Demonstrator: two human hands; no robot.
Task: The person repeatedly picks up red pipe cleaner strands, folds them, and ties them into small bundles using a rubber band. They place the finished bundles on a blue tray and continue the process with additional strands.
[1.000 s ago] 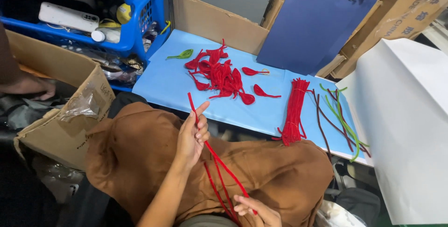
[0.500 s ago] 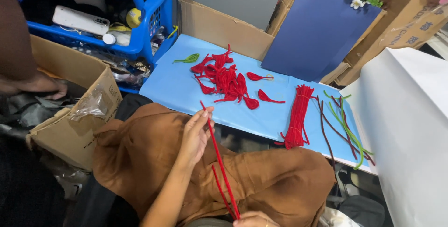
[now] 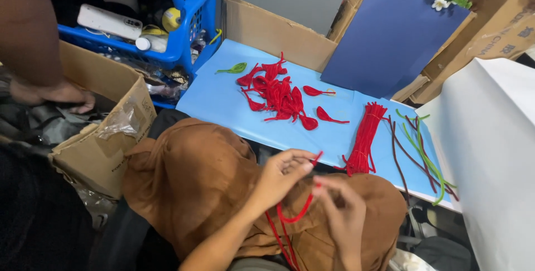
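Left hand (image 3: 281, 175) and right hand (image 3: 340, 204) pinch red wire (image 3: 298, 214) between them.

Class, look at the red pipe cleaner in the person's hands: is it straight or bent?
Bent: the red pipe cleaner curves in a loop between the left hand and right hand.

Open blue sheet (image 3: 223, 101) left of red petal pile (image 3: 276, 92); bare strip between pile and red stem bundle (image 3: 365, 137). Darker stems (image 3: 415, 148) crowding far right edge. White board (image 3: 490, 154) walling right side. Cardboard flap (image 3: 273, 31) and dark blue panel (image 3: 390, 37) closing the back. Open carton (image 3: 106, 120) and another person's hand (image 3: 53, 92) blocking left.
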